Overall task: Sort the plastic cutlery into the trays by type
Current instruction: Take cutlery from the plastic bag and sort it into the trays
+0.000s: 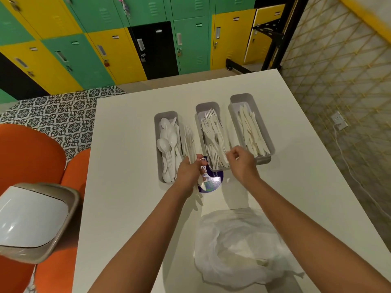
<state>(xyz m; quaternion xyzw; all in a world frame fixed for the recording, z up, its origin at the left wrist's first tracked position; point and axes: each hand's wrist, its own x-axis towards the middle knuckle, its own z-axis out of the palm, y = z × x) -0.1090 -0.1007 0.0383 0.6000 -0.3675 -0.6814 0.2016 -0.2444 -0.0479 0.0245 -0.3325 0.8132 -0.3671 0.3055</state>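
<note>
Forks, a whole bunch of them, are up in the left hand, tines pointing away from the person and handles running back through the curled fingers. The bunch hangs just right of the spoon tray, in the gap between it and the fork tray, long axis running almost parallel to both trays. That's the relation that matters: the fork tray lies just to the right of the bunch, lined up the same way, so a short sideways carry with no turn looks like all the drop needs.

The right hand is over the near end of the fork tray, fingers loosely curled; it looks as if it pinches nothing, though the white-on-white there makes that hard to call. It's the nearer hand to the fork tray, and it sits right where the bunch would land, so it probably has to clear or take a fork across.

Beyond the fork tray, the knife tray holds knives, well apart from the bunch. On the near side, a round purple sticker shows on the white surface between the hands, and a crumpled plastic bag lies nearer the person.
</note>
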